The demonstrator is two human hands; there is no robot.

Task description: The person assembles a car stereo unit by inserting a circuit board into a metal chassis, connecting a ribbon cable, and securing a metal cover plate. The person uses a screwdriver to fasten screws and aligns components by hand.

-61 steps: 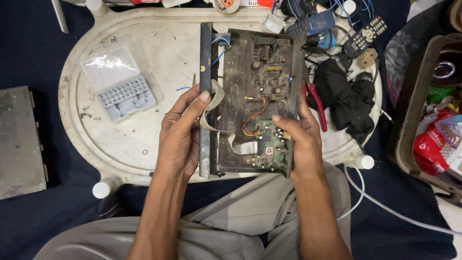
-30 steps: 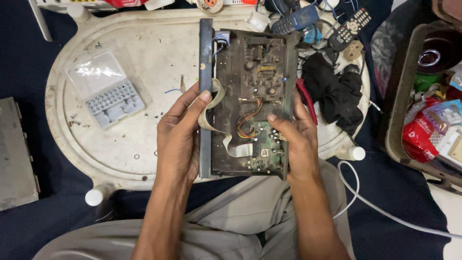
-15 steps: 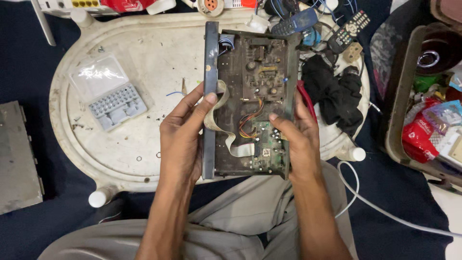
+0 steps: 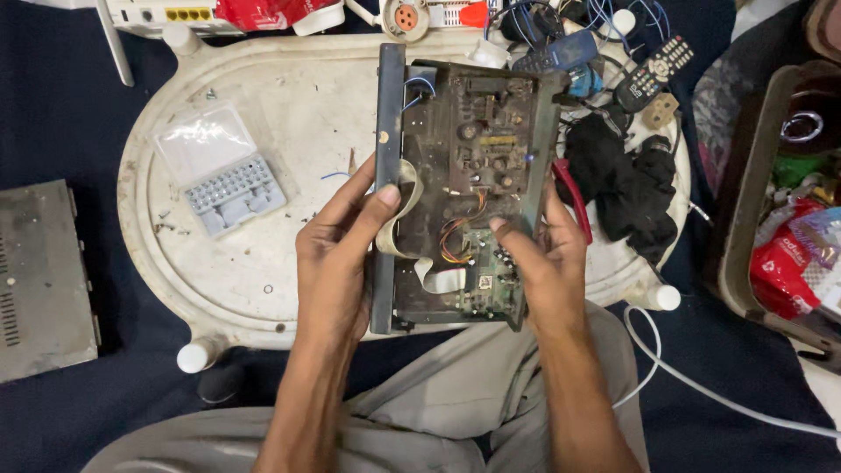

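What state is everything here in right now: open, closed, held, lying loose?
Electronics chassis: cover off, circuit boards exposed, held above the tray.
Left hand: gripping the chassis's left edge.
Right hand: gripping its right edge.
Bit case: open, clear lid folded back, lying on the tray.
White tray: lying flat, scuffed and dirty.
Metal cover: lying flat on the dark cloth.
Remote control: lying loose, face up.
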